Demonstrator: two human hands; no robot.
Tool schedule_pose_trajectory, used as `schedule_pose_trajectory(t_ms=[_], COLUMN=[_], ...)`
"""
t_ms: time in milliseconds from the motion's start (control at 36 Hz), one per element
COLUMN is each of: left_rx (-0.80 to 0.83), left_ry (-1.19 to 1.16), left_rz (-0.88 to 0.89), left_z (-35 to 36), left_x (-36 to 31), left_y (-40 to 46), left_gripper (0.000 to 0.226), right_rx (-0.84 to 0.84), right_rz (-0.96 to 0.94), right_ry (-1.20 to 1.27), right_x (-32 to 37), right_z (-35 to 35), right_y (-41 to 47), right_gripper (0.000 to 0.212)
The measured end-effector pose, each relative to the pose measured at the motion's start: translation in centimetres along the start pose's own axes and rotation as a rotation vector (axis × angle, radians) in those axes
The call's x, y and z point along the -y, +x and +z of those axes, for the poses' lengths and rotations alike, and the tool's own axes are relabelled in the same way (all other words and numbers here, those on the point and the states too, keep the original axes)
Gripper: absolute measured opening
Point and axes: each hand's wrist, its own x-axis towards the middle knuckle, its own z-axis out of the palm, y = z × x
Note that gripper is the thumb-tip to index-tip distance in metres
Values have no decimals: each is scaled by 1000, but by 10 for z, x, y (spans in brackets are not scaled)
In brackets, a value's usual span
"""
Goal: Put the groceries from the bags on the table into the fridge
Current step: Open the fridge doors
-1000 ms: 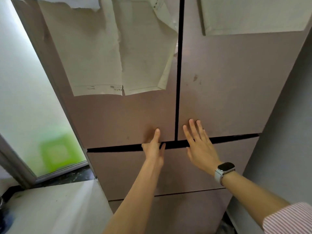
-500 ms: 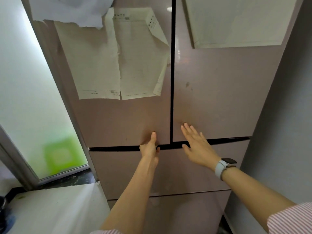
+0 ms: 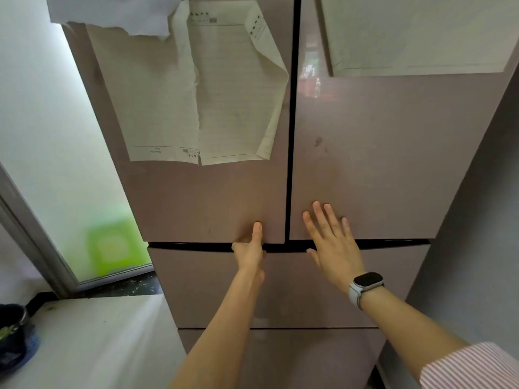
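Reaching for the glossy dusty-pink four-door fridge [image 3: 365,153], the left hand [image 3: 250,248] hooks its fingers under the left door's bottom edge at six o'clock, thumb up; the right hand [image 3: 331,248] lies flat and released on the right door. Opening seems the current step: next, pull. No groceries are visible.

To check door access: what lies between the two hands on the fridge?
Head view: only the dark vertical seam between the doors separates left hand from right hand.

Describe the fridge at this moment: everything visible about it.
The fridge is tall, glossy dusty-pink, with two upper doors split by a dark vertical seam and drawers below. All look closed. Papers hang on both doors. The left hand grips the left door's bottom edge, thumb up on its front; the right hand lies flat on the right door.
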Motion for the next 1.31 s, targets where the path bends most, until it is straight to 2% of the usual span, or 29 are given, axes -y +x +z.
schedule_pose_trajectory(t_ms=[56,139,222,389,500,583,667,889,1000,1056,1111,1167,1250,1306], left_rx=[3,25,40,70,104,107,121,149,127,113,54,-9,-2,14], left_ry=[2,-2,-2,-21,-49,-14,5,51,30,31,112,295,446,484], left_rz=[4,-10,8,-1,3,-1,20,60,80,117,195,362,644,768], left_z=[-2,-4,-12,-40,-40,-42,-46,-68,-89,-101,-114,-126,-139,-147], left_x=[-2,-5,-2,3,-5,-3,-1,-3,-5,-8,-8,-12,-19,-24], left_y=[-2,-6,-11,-22,-35,-41,-46,-67,-88,-102,-115,-129,-144,-151], left_gripper=[46,54,48,65,59,50,49,44,36,29,51,61,56,54], right_rx=[-21,-27,-13,92,76,165,179,203,51,-11,47,131,136,127], right_rz=[2,2,3,22,4,-41,6,-118,-188,-135,-109,-159,-235,-288], right_ry=[-7,-9,9,132,486,847,1053,1027,929,959,979,947,900,798], right_x=[-1,-1,-1,16,35,59,68,68,74,81,90,101,118,127], right_z=[0,-3,-4,-24,-45,-57,-57,-60,-64,-67,-71,-72,-71,-72], right_y=[0,-2,-2,-7,-9,-17,-21,-44,-62,-68,-71,-75,-86,-94], right_gripper=[100,99,97,75,63,63,61,60,59,62,65,67,68,68])
